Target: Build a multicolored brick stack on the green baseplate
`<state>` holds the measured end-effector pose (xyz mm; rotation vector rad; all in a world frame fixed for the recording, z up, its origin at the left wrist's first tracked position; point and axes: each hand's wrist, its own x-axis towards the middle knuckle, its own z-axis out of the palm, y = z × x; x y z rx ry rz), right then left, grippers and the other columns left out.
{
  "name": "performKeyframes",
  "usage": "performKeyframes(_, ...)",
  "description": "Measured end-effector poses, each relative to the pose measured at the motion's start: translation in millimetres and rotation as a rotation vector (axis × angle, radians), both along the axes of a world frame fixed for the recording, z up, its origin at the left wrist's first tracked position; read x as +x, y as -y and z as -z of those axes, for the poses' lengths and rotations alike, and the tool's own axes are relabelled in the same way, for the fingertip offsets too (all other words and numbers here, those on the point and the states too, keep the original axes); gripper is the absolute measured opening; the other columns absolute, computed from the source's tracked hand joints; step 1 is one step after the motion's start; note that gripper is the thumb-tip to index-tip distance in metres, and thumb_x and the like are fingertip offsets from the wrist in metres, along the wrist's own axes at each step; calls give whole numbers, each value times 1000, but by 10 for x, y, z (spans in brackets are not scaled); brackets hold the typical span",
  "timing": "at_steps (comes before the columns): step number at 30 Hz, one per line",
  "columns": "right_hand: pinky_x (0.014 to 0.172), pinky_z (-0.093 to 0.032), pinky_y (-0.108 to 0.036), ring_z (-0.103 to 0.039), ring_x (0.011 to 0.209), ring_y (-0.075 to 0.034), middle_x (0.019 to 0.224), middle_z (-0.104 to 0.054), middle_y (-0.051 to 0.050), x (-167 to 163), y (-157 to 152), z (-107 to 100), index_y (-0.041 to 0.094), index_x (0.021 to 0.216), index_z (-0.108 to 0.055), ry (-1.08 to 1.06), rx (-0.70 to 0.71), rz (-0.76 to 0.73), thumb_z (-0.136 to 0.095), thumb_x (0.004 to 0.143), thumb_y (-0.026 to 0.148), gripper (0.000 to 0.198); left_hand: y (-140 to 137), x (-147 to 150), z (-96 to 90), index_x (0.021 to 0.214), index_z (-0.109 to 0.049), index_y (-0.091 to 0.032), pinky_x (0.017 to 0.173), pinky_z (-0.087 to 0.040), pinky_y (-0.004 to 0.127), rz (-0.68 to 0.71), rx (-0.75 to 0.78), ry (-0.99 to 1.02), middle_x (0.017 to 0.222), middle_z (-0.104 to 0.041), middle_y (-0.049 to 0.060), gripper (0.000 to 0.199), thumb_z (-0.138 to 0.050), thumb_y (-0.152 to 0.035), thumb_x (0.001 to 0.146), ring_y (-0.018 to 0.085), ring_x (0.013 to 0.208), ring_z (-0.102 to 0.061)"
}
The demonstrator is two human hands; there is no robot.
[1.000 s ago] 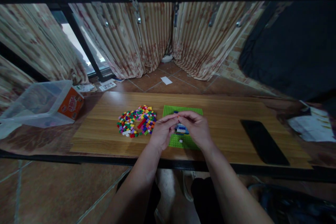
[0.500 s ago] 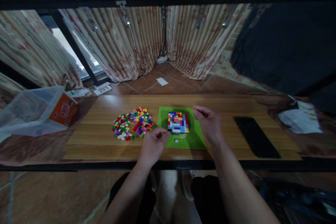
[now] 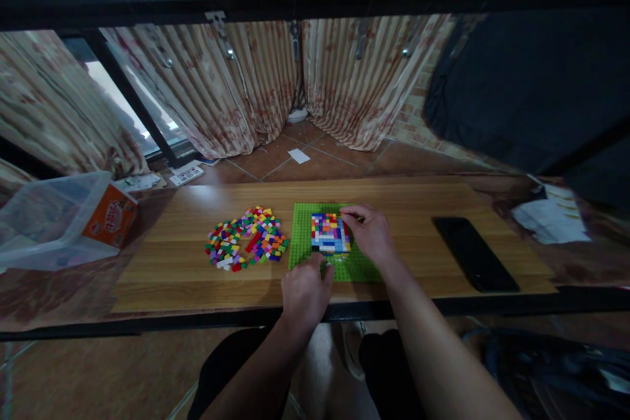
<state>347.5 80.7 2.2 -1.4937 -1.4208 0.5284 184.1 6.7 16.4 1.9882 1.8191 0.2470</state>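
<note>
A square block of many-coloured building bricks (image 3: pixel 331 233) sits on a green baseplate (image 3: pixel 301 236). Low over the plate's near edge is my left hand (image 3: pixel 306 282), its thumb and forefinger closed at a small white brick (image 3: pixel 329 265) just in front of the block. The fingertips partly cover that brick. My right hand (image 3: pixel 370 231) reaches in from the right, with thumb and forefinger pinched together at the block's far right corner. Whatever lies between those fingers is too small to make out.
Left of the plate lies a loose pile of coloured bricks (image 3: pixel 231 243). A black phone (image 3: pixel 475 252) rests on the wooden tabletop (image 3: pixel 162 262) to the right. A clear plastic bin (image 3: pixel 54 216) with an orange label stands at the far left. A dark bar runs along the near edge.
My right hand has moved left onto the block's far right corner. My left hand has shifted right and nearer to me, from the block's left corner to the white brick. The view has tilted slightly.
</note>
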Motion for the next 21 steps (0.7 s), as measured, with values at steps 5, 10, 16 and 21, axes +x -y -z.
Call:
performKeyframes(5,74,-50,-34,-65,78,-18,89,-74,-5,-28,-68,44,22,84,-77,-31,-2,-28,-59,80,30,20,-16,13,26,104,-65,-25,69,-42,30,36,5,-25,87,-74,8,25,-44,-36,95,25,85,-70)
performKeyframes(10,76,-51,-34,-66,80,-19,87,-74,-5,-45,-81,72,23,83,-77,-36,0,-43,-60,79,30,19,-29,5,34,102,-65,-24,67,-41,29,53,11,-22,89,-74,7,26,-42,-34,96,23,83,-70)
performKeyframes(16,82,-52,-36,-68,86,-19,93,-76,-5,-10,-89,115,23,87,-77,-54,-28,-81,-56,82,29,23,-35,-5,22,104,-65,-24,68,-41,29,57,11,-5,86,-74,7,26,-42,-33,96,22,83,-69)
performKeyframes(21,83,-53,-38,-69,85,-21,92,-77,-5,1,-127,132,22,85,-78,-166,-108,-48,-61,77,30,20,-37,-8,36,102,-66,-25,69,-41,28,52,3,23,84,-73,6,25,-43,-33,95,22,82,-69)
